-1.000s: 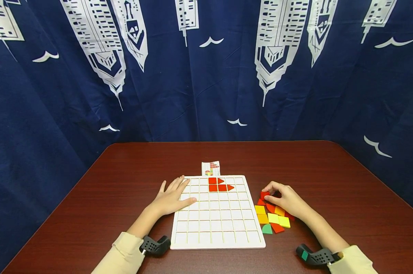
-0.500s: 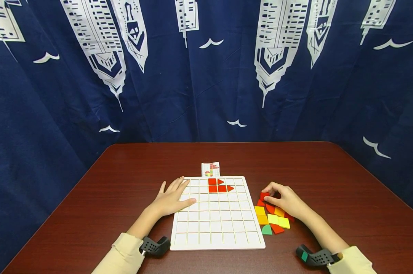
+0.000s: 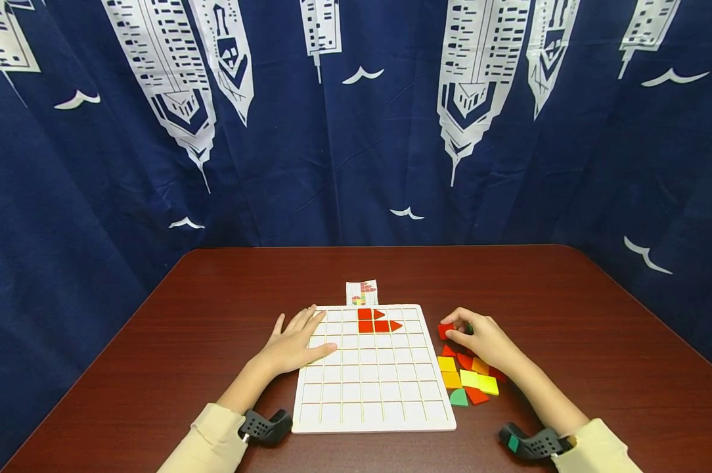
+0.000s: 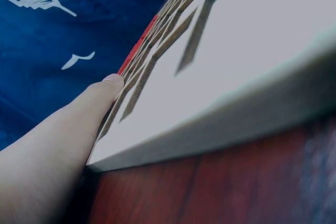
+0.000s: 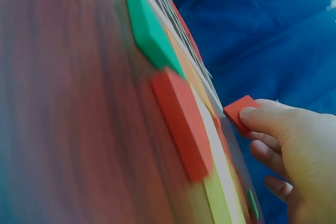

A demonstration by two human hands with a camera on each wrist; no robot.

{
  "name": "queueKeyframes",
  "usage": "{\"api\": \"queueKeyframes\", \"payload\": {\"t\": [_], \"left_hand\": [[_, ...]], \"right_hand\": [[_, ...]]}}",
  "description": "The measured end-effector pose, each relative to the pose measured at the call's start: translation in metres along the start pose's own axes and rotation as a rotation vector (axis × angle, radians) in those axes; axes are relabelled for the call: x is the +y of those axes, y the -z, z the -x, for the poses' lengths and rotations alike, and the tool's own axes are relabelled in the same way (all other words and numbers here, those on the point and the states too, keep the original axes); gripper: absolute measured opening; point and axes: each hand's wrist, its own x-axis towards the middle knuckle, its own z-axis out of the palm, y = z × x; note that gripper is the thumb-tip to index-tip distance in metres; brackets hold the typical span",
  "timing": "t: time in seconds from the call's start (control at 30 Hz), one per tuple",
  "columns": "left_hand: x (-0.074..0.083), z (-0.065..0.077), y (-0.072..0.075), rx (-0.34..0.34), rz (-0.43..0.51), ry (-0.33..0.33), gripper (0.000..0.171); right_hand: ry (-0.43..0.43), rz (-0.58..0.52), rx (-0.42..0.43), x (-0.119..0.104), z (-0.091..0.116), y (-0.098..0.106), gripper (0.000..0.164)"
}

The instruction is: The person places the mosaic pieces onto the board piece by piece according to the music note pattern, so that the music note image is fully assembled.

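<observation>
My left hand (image 3: 293, 341) rests with spread fingers on the left edge of a white gridded board (image 3: 374, 394); in the left wrist view a finger (image 4: 105, 95) touches the board's edge. My right hand (image 3: 486, 338) pinches a red square tile (image 3: 445, 330) between thumb and fingers, just right of the board. The right wrist view shows that red tile (image 5: 241, 114) raised beyond the pile. Red squares (image 3: 382, 326) and red triangles (image 3: 396, 326) form two rows near the board's top.
Several loose tiles lie right of the board: yellow (image 3: 469, 378), orange (image 3: 451, 380), red (image 3: 477, 395) and a green quarter-round (image 3: 459, 397). A small card (image 3: 362, 293) with a coloured pattern sits at the board's far edge. A blue curtain (image 3: 309, 164) hangs behind the table (image 3: 249, 282).
My right hand has lifted the red square tile off the pile's far end and shifted slightly left toward the board. The left hand has stayed on the board.
</observation>
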Motion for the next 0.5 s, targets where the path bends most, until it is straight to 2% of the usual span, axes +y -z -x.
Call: {"api": "queueKeyframes", "payload": {"t": [0.17,0.5], "left_hand": [[0.000,0.000,0.000,0.002,0.006,0.001,0.081],[0.000,0.000,-0.001,0.003,0.002,-0.003,0.081]], "right_hand": [[-0.041,-0.045,-0.013,-0.019,-0.008,-0.007,0.017],[-0.047,-0.172,-0.027,-0.055,-0.027,-0.032,0.014]]}}
